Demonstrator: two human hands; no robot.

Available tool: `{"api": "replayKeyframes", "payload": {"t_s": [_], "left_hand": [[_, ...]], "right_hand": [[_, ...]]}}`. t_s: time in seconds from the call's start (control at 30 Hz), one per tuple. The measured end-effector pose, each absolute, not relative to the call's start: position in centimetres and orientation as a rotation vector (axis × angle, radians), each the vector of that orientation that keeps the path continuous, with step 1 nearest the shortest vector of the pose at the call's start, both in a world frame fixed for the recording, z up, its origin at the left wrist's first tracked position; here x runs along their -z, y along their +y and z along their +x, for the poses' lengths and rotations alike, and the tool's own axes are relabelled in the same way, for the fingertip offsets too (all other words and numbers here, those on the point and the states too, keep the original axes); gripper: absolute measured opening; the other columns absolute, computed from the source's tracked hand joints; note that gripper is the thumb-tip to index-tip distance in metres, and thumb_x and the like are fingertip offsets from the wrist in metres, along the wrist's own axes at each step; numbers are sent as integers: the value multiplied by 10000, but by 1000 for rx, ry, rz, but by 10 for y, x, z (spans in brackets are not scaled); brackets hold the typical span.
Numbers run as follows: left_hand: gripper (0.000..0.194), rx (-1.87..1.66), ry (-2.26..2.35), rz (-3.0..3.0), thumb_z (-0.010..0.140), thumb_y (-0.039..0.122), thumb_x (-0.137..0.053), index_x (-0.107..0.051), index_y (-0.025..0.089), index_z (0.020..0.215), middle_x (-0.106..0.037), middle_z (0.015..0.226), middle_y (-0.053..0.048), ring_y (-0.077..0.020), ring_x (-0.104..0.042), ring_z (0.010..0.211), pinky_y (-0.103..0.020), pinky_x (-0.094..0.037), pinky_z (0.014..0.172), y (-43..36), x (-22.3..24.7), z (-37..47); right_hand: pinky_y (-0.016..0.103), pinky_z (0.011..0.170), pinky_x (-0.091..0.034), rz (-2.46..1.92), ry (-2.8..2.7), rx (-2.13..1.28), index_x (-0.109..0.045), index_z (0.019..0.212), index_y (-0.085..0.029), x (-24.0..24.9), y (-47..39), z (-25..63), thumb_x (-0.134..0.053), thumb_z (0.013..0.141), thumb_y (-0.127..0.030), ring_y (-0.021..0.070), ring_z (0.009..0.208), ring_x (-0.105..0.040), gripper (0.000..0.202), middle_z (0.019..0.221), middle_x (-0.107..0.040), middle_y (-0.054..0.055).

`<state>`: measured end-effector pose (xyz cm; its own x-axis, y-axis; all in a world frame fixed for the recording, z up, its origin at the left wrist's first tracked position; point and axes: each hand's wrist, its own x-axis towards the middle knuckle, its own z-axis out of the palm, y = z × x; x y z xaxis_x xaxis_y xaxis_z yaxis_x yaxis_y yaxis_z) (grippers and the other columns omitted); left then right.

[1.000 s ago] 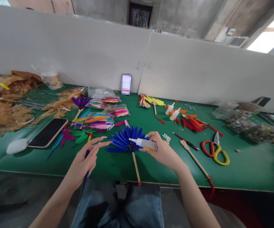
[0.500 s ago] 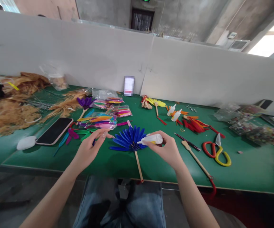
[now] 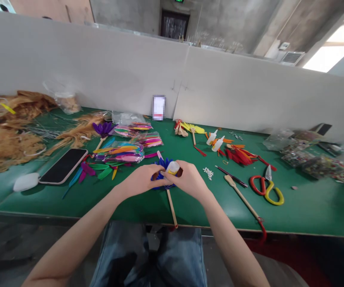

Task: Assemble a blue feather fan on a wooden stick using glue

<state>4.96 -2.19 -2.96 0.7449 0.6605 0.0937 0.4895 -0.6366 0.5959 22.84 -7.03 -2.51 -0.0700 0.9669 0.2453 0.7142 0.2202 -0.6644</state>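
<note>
Directly beneath both hands [image 3: 139, 177] [image 3: 188, 179] lies the blue fan [image 3: 164, 163]

Glare from window [image 3: 329, 56] upper right; floor [image 3: 10, 247] dim; upright phone [image 3: 159, 107] pixelated; right-edge bags [image 3: 318, 165] blurred

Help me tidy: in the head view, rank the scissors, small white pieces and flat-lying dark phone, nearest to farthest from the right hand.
1. Small white pieces: just right of the right hand.
2. Scissors: farther right.
3. Dark phone: left, beyond the left hand.
</note>
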Motion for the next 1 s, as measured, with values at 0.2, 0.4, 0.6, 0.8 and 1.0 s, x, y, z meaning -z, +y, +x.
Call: {"api": "replayKeyframes", "payload": {"t_s": [0.2,0.4,0.6,0.8,1.0], "left_hand": [[260,-336,818,2350,835,389,-545,-632,144,813,-633,733,-27,-150,-533,631,-224,-361,566,-13,33,58],[314,-386,848,2336,811,428,-548,-586,137,699,-513,590,18,-110,-419,535,-213,-270,485,-9,37,62],[318,-325,776,2235,793,440,-584,-663,131,783,-539,628,13,-115,-436,573,-206,-299,515,-7,33,58],[447,-267,804,2175,780,531,-595,-657,168,1032,-436,593,46,-103,-378,538,-202,-265,490,-3,25,50],[434,-319,761,2230,771,570,-582,-578,138,728,-419,585,41,-93,-340,526,-212,-234,475,-6,29,62]], "right_hand": [[233,474,-274,-1615,-1943,-347,-471,605,-211,23,-68,227,-653,764,-417,114,506,-433,318,585,-533,-19],[230,450,-254,-1680,-1941,-417,-449,590,-218,28,-65,235,-688,715,-490,120,498,-450,383,580,-553,-13],[246,496,-255,-1696,-2041,-195,-454,637,-215,35,-68,235,-661,772,-429,130,534,-460,327,639,-534,7],[242,498,-244,-1607,-2005,-210,-437,649,-213,42,-70,235,-653,773,-345,119,530,-427,282,639,-488,-15],[246,504,-239,-1498,-1994,-236,-406,671,-216,48,-70,239,-589,782,-321,127,539,-396,239,639,-456,-16]]}}
